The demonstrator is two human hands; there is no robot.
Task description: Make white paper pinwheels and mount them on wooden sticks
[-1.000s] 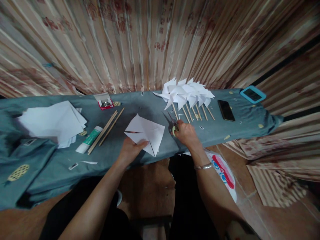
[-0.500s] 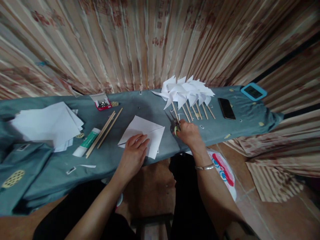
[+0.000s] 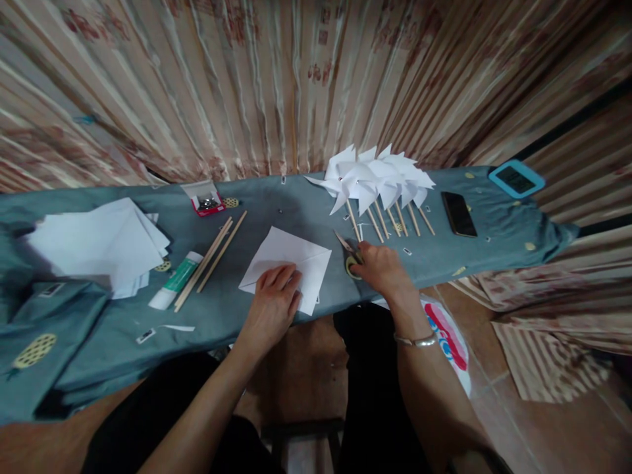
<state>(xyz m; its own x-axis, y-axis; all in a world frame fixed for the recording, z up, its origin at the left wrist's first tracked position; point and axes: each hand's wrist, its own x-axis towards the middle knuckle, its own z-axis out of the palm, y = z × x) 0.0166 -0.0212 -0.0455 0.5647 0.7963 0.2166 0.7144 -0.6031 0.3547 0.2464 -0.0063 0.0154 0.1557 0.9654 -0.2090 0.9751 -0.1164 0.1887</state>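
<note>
A square of white paper point(image 3: 281, 247) with crease lines lies on the cloth in front of me. My left hand point(image 3: 277, 289) rests on its lower part, fingers laid over the sheet and not gripping it. To the right, my right hand point(image 3: 382, 264) has its fingers closed at the handle of a pair of scissors point(image 3: 351, 253). The scissors' blades point up and left, and part of the handle is hidden by the fingers. Just beyond them lie several white paper pinwheels point(image 3: 368, 181) on wooden sticks, overlapping in a row.
Left of the square are loose wooden sticks point(image 3: 212, 260), a glue stick point(image 3: 175, 282), a stack of white paper point(image 3: 99, 247) and an open box of small metal pieces point(image 3: 205, 199). A phone point(image 3: 459, 214) and a blue-framed device point(image 3: 517, 179) lie at right. A curtain point(image 3: 247, 85) hangs behind.
The scissors have turned so their handle loops lie farther left of my right fingers and show more. My left hand stays on the paper. The whole view has shifted slightly.
</note>
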